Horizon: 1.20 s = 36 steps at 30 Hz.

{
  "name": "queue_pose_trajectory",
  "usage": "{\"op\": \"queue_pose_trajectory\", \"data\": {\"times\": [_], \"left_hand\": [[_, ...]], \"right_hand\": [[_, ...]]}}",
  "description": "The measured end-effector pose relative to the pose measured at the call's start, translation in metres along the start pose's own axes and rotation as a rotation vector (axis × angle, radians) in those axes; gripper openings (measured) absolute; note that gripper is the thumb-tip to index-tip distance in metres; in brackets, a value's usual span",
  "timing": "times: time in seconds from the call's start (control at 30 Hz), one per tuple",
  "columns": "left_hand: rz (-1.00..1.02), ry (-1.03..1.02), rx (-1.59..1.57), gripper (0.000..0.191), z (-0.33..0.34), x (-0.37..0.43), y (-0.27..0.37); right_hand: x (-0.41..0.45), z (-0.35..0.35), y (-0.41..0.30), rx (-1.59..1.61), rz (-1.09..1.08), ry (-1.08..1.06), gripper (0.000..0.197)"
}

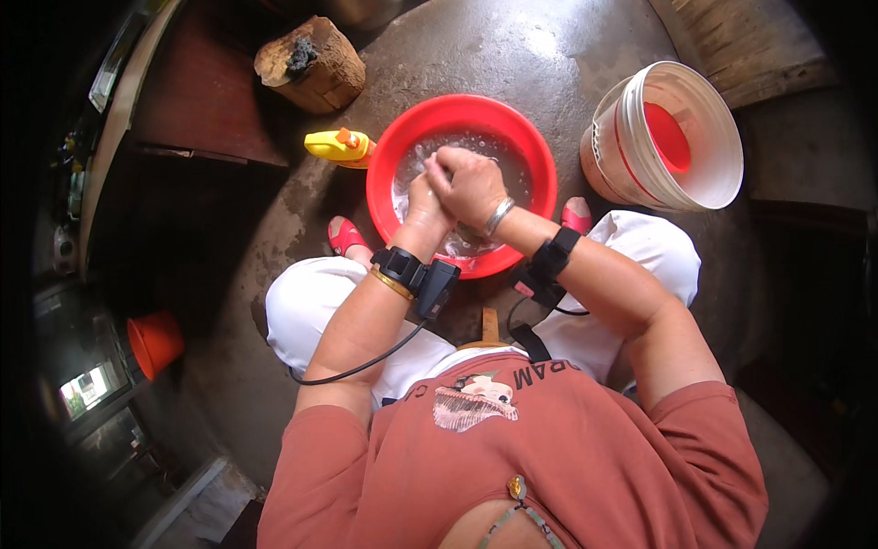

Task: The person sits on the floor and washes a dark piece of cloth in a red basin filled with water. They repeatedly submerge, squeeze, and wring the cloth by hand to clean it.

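Observation:
A round red plastic basin [461, 110] stands on the floor between my feet, with foamy, greyish water [513, 165] in it. My left hand [429, 199] and my right hand [470, 180] are pressed together above the water, the right one lying partly over the left. The right hand's fingers are curled; those of the left are mostly covered. Whether anything is between the palms is hidden. Just left of the basin, touching or almost touching its rim, is a yellow plastic bottle [337, 147] with an orange cap.
A white plastic bucket [693, 137] with a red object [667, 137] inside stands at the right. A cut log [312, 65] with a dark item on top is at the upper left, near a dark red panel [206, 89]. An orange bucket [156, 343] lies farther left.

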<state>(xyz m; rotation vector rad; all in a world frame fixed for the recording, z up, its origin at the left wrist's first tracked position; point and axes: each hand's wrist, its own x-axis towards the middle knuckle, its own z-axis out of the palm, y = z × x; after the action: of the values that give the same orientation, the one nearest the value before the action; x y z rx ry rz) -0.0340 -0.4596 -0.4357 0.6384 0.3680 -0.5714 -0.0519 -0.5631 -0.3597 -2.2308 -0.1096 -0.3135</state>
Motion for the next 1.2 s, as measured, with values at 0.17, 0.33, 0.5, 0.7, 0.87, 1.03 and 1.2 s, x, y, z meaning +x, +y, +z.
{"op": "queue_pose_trajectory", "data": {"times": [0.17, 0.33, 0.5, 0.7, 0.87, 1.03, 1.2], "left_hand": [[-0.095, -0.02, -0.031, 0.04, -0.009, 0.0, -0.002], [-0.086, 0.195, 0.074, 0.038, 0.009, -0.003, -0.006], [0.089, -0.139, -0.076, 0.035, 0.005, -0.025, 0.006], [-0.109, 0.24, 0.005, 0.033, 0.005, -0.008, -0.007], [-0.016, -0.273, -0.162, 0.034, -0.008, -0.017, 0.007], [-0.04, 0.168, 0.081, 0.032, -0.003, -0.009, 0.0], [-0.044, 0.319, 0.051, 0.029, 0.001, -0.008, -0.001]], "right_hand": [[-0.001, 0.002, 0.006, 0.041, -0.085, -0.045, 0.025], [0.008, 0.005, 0.012, -0.092, 0.138, -0.095, 0.029], [-0.014, 0.012, -0.005, 0.109, -0.234, -0.203, 0.02], [0.01, 0.006, 0.011, -0.197, 0.137, -0.157, 0.033], [-0.012, 0.015, -0.002, 0.032, -0.064, -0.126, 0.023], [-0.004, 0.014, 0.011, -0.013, -0.042, -0.006, 0.03], [0.008, 0.016, 0.02, -0.115, 0.114, -0.098, 0.031]]}}
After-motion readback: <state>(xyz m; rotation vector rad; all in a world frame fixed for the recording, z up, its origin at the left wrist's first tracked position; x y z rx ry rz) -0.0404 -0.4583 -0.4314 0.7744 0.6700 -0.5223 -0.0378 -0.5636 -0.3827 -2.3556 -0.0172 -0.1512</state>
